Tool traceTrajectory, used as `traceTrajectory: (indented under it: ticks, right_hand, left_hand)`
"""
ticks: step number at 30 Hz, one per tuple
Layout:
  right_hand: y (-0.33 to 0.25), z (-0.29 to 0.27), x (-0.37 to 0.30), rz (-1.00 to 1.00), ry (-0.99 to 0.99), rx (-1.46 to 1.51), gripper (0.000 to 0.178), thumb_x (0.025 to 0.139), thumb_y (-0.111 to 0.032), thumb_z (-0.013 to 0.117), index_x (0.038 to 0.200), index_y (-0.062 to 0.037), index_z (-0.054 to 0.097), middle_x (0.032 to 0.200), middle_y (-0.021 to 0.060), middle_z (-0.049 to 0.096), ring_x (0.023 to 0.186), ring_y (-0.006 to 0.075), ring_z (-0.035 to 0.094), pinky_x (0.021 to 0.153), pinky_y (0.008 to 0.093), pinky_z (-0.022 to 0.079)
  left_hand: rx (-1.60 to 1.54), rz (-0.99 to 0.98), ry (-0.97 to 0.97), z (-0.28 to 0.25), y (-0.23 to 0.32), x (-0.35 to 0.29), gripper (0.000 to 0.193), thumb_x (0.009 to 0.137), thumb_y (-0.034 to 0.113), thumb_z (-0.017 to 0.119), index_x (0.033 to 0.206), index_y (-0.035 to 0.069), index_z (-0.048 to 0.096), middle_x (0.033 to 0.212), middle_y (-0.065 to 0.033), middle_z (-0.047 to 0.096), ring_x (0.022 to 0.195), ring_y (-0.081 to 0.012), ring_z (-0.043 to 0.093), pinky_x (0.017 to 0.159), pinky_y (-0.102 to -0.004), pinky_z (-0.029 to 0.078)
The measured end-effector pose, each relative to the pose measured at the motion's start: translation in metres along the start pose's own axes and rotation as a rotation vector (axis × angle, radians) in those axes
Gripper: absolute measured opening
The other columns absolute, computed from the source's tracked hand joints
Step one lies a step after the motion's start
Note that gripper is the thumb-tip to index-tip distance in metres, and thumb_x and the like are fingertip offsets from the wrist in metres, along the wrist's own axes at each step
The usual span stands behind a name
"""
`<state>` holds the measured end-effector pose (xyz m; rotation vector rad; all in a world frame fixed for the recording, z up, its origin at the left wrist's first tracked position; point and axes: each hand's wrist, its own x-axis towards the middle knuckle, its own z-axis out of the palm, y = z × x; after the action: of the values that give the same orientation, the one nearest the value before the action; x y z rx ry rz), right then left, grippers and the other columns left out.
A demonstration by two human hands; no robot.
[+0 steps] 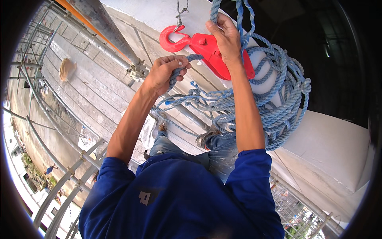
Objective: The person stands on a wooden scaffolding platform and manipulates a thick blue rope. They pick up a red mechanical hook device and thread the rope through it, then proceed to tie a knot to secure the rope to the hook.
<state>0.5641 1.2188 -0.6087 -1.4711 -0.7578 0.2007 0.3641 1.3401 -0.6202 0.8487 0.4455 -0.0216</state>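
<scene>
A red pulley block with a hook (206,47) lies on the pale ledge in front of me, its hook pointing left. My left hand (166,73) is closed round a blue rope, whose short end sticks out past the thumb toward the block. Over the block's right part, my right hand (227,39) grips the blue rope (215,11) between thumb and fingers; the hand hides part of the block. A large tangled coil of the same rope (283,93) spills over the ledge to the right and below the hands.
Wooden scaffold planks (85,89) run along the left, with a crumpled tan bag (67,69) on them. A steel post (109,30) rises at upper left. Scaffold tubes (59,165) border a drop at far left. Past the pale ledge (326,147), a dark opening lies at right.
</scene>
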Motion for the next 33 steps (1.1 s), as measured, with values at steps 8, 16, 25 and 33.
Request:
traceTrajectory:
  ticks: [8,16,25,33]
  right_hand:
    - [-0.080,0.012,0.041,-0.056,-0.117,-0.130,0.036,0.099,-0.029,0.067,0.119,0.0005,0.069,0.108,0.0096,0.072,0.104,0.0179,0.066,0.097,0.0332,0.048]
    - [-0.048,0.018,-0.088,-0.352,-0.298,-0.780,0.067,0.090,-0.005,0.063,0.154,-0.0137,0.045,0.163,0.0166,0.028,0.145,0.0413,0.038,0.119,0.0525,0.035]
    - [-0.036,0.030,-0.139,-0.210,-0.385,-1.150,0.078,0.092,-0.019,0.063,0.153,0.0135,0.026,0.161,0.0363,0.017,0.152,0.0465,0.023,0.122,0.0586,0.025]
    - [-0.165,0.027,-0.124,0.577,-0.926,-0.495,0.042,0.098,-0.025,0.065,0.131,-0.0001,0.062,0.106,0.0189,0.074,0.100,0.0305,0.072,0.094,0.0400,0.053]
  left_hand:
    - [0.028,0.117,-0.052,0.018,0.008,-0.023,0.049,0.096,0.010,0.062,0.142,-0.005,0.052,0.111,-0.0148,0.069,0.082,-0.0110,0.061,0.063,-0.0229,0.048]
    - [0.017,0.104,0.012,0.014,0.046,0.008,0.048,0.103,0.033,0.045,0.134,-0.002,0.058,0.097,-0.0068,0.066,0.069,-0.0077,0.052,0.052,-0.0202,0.040]
    - [0.582,0.174,0.079,0.020,0.036,0.014,0.045,0.089,0.035,0.080,0.111,-0.002,0.071,0.085,-0.0030,0.067,0.068,-0.0057,0.058,0.056,-0.0204,0.045]
    - [0.903,0.344,0.153,0.011,0.011,0.019,0.038,0.088,0.024,0.083,0.117,0.002,0.072,0.087,-0.0025,0.073,0.079,-0.0044,0.065,0.070,-0.0238,0.053]
